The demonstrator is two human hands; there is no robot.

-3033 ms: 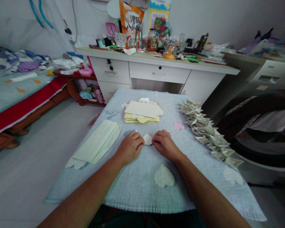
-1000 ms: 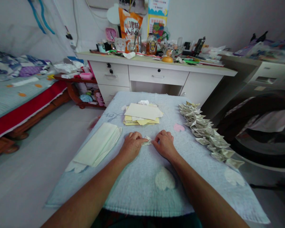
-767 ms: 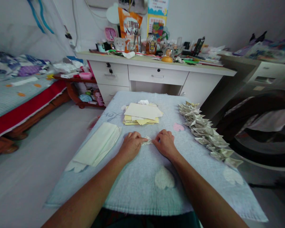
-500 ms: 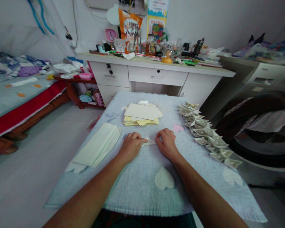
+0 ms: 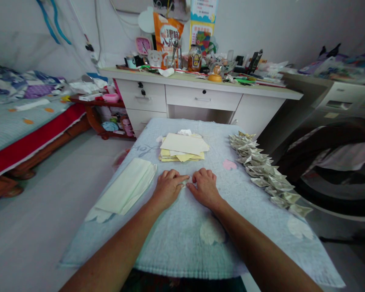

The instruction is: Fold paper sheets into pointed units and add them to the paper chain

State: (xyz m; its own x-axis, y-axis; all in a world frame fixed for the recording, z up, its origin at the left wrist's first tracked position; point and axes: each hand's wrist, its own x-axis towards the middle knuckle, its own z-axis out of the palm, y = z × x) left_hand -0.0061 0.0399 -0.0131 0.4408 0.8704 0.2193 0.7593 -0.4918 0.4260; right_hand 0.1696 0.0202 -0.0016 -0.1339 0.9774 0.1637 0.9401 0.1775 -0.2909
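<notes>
A small piece of folded paper (image 5: 185,183) lies on the cloth-covered table, mostly hidden under my fingers. My left hand (image 5: 169,187) presses the paper's left part, index finger stretched over it and thumb close below. From the other side, the fingers and thumb of my right hand (image 5: 205,186) close on the right part of the same paper. Just beyond my hands rests a stack of cream and yellow paper (image 5: 184,144). Left of my left hand is a pile of pale green paper sheets (image 5: 126,187).
Rows of folded paper pieces (image 5: 266,172) with pointed ends line the right side of the blue cloth (image 5: 170,251). Behind the table stands a white desk (image 5: 200,97) crowded with jars and packets. A bed (image 5: 24,117) is at left, a washing machine (image 5: 334,105) at right.
My right hand has moved left along the paper, closer to my left hand, and now covers its right part. The left hand stays nearly in place.
</notes>
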